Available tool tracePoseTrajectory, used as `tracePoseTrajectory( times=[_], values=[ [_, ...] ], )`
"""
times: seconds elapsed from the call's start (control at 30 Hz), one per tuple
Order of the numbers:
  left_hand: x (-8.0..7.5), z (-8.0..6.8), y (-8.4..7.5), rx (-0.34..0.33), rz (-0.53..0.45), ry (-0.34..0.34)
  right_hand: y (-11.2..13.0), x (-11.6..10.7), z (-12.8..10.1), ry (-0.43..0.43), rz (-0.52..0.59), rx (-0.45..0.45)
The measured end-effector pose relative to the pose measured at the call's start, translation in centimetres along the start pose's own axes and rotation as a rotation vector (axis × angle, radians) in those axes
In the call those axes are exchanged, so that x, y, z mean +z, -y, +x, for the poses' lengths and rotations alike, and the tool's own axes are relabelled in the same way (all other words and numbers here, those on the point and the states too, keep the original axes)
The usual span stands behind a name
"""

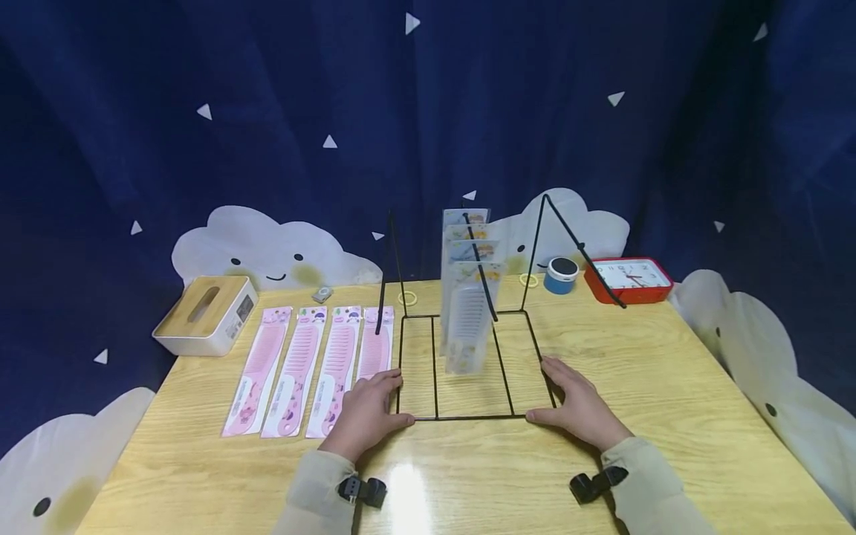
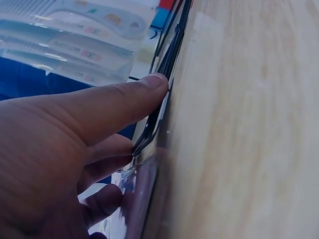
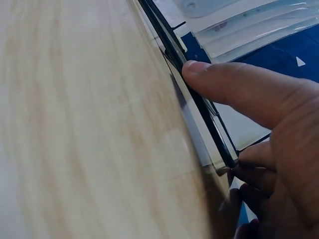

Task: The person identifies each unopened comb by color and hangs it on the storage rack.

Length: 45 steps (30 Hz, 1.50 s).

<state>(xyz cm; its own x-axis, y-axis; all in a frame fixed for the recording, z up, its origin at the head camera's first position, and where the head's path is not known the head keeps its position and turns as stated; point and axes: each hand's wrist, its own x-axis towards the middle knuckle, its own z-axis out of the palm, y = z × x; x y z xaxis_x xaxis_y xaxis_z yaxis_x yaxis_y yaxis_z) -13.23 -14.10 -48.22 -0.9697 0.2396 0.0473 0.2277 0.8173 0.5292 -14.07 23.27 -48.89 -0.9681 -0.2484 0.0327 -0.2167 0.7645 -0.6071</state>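
Note:
A black wire display rack stands on the table. My left hand holds its front left corner, thumb on the front bar and fingers at the side bar. At the front right corner my right hand holds the frame the same way. In the left wrist view, the thumb lies against the dark bar; in the right wrist view, the other thumb does too. Several packaged pale combs hang one behind another on the rack's middle hook. The left and right hooks carry nothing.
Several packaged pink combs lie in a row left of the rack. A tissue box sits at the far left, near a small grey object. Behind are yellow rings, a blue-and-white round device and a red clock.

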Motion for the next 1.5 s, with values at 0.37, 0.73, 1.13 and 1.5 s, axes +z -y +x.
tracePoseTrajectory(
  times=[0.37, 0.73, 1.13, 1.5],
  values=[
    [-0.3, -0.1, -0.1, 0.001, 0.002, -0.008, 0.1, -0.1, 0.0, 0.017, 0.011, -0.011],
    [1.0, -0.1, -0.6, -0.028, -0.03, -0.046, -0.1, -0.5, -0.1, 0.026, -0.007, 0.012],
    [-2.0, 1.9, 0.6, -0.042, -0.032, -0.056, -0.3, 0.2, 0.1, 0.026, 0.024, 0.014],
    [-4.8, 12.8, 5.8, -0.178, -0.123, -0.06, -0.1, 0.0, 0.2, 0.011, 0.015, 0.018]
  ],
)
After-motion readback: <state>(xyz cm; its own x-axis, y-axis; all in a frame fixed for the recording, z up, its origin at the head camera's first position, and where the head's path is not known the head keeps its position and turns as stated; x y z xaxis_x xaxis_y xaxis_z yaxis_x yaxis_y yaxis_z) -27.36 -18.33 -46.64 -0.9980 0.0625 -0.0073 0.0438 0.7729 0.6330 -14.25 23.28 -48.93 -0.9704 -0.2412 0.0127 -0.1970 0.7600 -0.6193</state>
